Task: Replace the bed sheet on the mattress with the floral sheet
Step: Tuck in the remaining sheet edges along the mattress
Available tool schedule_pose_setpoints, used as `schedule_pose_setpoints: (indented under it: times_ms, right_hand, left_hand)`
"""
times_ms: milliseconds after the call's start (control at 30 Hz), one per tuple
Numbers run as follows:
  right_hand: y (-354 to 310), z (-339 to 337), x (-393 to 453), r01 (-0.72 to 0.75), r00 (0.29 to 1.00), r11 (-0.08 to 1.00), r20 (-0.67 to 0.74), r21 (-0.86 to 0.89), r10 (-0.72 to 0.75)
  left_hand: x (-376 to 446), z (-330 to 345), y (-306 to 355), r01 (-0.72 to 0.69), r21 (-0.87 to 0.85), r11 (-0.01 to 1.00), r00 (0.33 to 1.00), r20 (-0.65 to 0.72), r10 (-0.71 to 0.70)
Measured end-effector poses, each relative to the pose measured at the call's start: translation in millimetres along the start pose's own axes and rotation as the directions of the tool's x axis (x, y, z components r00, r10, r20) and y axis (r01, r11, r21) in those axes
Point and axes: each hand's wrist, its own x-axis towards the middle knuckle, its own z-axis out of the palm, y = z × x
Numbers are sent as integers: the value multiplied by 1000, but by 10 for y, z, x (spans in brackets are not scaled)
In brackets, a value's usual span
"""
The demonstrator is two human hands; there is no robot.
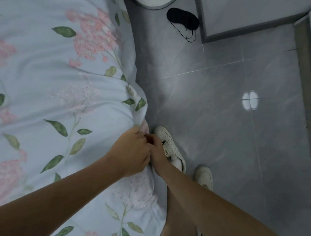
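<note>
A bedroom in a home: a bed (41,87) under a floral sheet (64,108), grey tiled floor (224,132) beside it, a black sleep mask (183,19) lying near the bed's far end.

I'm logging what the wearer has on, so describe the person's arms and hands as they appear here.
Both forearms are bare to the frame's bottom edge: no sleeves show. The left hand and right hand wear no gloves, and no rings, watch or bracelet are visible on the wrists or fingers. The right hand is partly hidden behind the left.
</note>
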Motion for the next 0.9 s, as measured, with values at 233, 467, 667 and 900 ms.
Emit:
schedule_pose_setpoints:
  times_ms: [233, 467, 667, 900]
  right_hand:
    - [-31, -28, 43, -154, 988, 987, 18, 36, 154]
    - [-40, -15, 263, -339, 931, 933, 190, 125, 313]
    - [-104, -109, 400, -467, 859, 857, 342, 221, 380]
    - [-182, -15, 396, -195, 957, 967, 182, -161, 224]
  left_hand:
    - [-76, -326, 42, 95, -18, 995, 991, 93, -93]
    - [-126, -161, -38, -5, -45, 999, 994, -112, 0]
    - [-88, -140, -44, 25, -51, 998, 979, -200, -35]
    - [-29, -69, -58, 15, -106, 994, 980, -197, -36]
